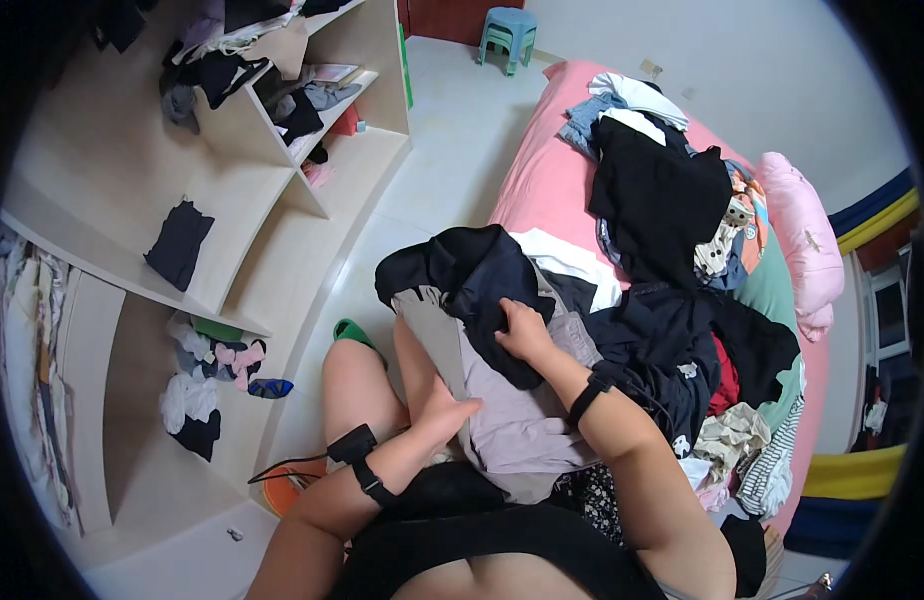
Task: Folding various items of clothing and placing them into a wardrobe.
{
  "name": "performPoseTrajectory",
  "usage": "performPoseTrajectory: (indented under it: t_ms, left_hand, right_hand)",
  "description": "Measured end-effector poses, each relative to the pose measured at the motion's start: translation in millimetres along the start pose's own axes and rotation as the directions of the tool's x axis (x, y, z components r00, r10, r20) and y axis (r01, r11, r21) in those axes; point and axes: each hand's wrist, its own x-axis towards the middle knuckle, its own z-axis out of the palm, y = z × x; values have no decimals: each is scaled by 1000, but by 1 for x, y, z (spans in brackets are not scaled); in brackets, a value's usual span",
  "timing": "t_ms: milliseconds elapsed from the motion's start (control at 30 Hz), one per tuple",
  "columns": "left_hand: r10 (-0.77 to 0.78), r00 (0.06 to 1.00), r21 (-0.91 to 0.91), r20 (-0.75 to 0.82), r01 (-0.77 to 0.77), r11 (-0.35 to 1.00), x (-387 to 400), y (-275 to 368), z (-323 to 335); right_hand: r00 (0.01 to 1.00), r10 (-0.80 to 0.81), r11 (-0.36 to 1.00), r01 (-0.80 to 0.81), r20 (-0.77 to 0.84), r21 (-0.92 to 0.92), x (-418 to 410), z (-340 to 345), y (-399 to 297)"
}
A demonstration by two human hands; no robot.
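Observation:
Across my lap lies a light grey-lilac garment [507, 420], with a black garment [462, 274] bunched over its far part. My right hand [523, 332] rests at the black garment's near edge, thumb and fingers bent against the cloth; whether it pinches the fabric is not plain. My left hand [448, 411] is at the left edge of the light garment, thumb on top, its fingers hidden by the cloth. Both forearms wear black straps. To the right, touching the light garment, is a heap of dark clothes [649, 345] on the bed.
A pink-covered bed [537, 157] bears piled clothes and a pink pillow [799, 232]. On the left stands a pale wooden wardrobe [364, 187] with clothes on its shelves and a folded dark garment [180, 244]. An orange bucket [282, 491] is beside my left leg. Stacked stools [510, 34] stand farther back.

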Motion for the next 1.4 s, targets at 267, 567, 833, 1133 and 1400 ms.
performPoseTrajectory:
  t_ms: [267, 567, 833, 1133, 1400]
  left_hand:
    - [5, 1000, -293, 1, -5, 956, -8, 0, -14]
    - [85, 995, -308, -50, -97, 946, -14, 27, -27]
    - [56, 970, -66, -236, -73, 995, -22, 39, -105]
    - [344, 907, 759, -244, -43, 650, -35, -35, -93]
    - [458, 849, 351, -264, -358, 865, -61, 64, -40]
  right_hand:
    - [916, 371, 488, -49, -156, 871, -27, -119, 60]
    - [211, 688, 709, 8, -694, 705, -238, -267, 236]
    - [816, 242, 848, 85, -525, 523, -143, -147, 94]
    - [997, 16, 970, 2, -72, 243, -76, -23, -23]
    - [967, -148, 781, 244, -209, 575, -57, -98, -58]
